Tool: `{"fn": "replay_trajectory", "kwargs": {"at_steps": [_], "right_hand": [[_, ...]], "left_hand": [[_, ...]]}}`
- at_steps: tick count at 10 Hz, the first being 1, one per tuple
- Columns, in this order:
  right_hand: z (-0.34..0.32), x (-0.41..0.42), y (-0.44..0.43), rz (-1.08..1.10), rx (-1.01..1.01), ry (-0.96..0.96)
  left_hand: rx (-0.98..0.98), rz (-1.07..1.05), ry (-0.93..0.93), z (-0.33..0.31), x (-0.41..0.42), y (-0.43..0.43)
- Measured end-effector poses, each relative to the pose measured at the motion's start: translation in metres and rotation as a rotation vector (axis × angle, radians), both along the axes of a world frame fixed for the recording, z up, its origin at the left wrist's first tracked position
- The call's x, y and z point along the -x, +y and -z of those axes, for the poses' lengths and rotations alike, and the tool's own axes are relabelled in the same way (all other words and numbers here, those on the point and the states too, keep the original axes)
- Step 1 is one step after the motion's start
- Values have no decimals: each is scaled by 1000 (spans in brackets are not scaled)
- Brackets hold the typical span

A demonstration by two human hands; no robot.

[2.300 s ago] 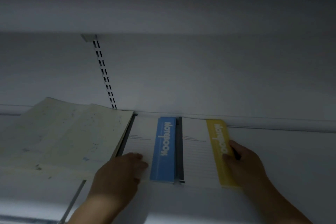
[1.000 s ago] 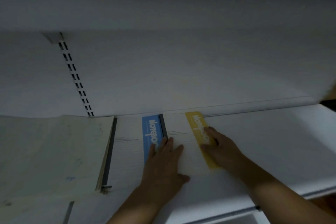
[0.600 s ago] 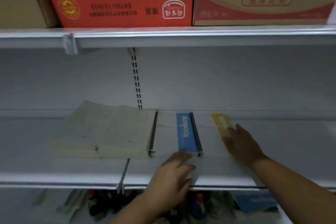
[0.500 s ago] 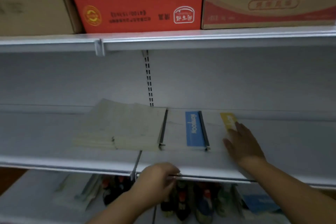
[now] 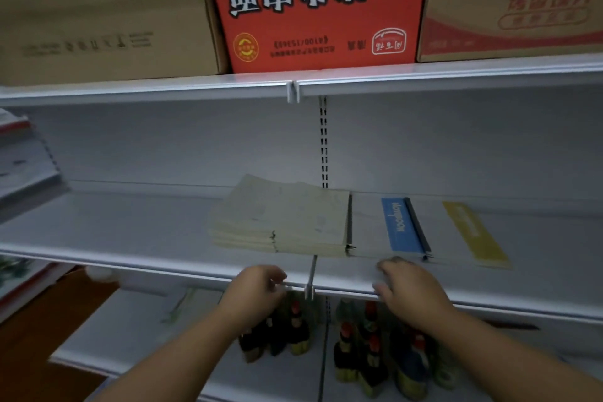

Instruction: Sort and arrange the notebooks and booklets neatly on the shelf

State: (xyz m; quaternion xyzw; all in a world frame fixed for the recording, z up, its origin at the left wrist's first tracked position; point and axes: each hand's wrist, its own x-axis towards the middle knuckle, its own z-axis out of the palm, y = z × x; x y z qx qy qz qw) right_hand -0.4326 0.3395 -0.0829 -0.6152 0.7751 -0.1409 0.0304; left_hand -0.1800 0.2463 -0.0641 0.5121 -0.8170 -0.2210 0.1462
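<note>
Lying flat on the middle shelf, three lots of stationery sit side by side: a cream stack of booklets, then a notebook with a blue band, then one with a yellow band at the right end. Each has its long axis running front to back, spines pointing into the shelf, and their front edges line up close to the shelf's lip. They lie just beyond and above both hands, slightly to the right of centre.

The right hand is the nearer one, its fingertips at the front edge of the blue-banded notebook, fingers spread and holding nothing (whether they actually touch the cover is lost in blur). The left hand sits at the shelf's front rail just left of the divider clip, fingers loosely curled; I cannot tell whether it grips the rail or only rests there.

Above, cartons stand on the upper shelf; below, bottles crowd the lower one. More notebooks show at far left.
</note>
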Motion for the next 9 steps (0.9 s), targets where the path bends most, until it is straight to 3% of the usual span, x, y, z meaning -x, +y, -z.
{"fn": "replay_trajectory", "kwargs": {"at_steps": [1,2,3,4,7,9], "right_hand": [[-8,-15,-34,56,32,-78],[-14,-25,-67,122,2,-160],[-18,-25,-89,216,-105,-212],[-19,-21,-98,235,-168,-192],[-24,-17,-102,155,-228,-141],[-44,-17,-74,53,-363,37]], "left_hand": [[128,-64,10,-9,-3,-35],[259,-16,-82,-19,0,-74],[268,53,-234,-25,9,-105],[177,132,-350,-32,20,-122],[291,235,-479,-33,30,-141],[134,293,-495,-61,28,-126]]}}
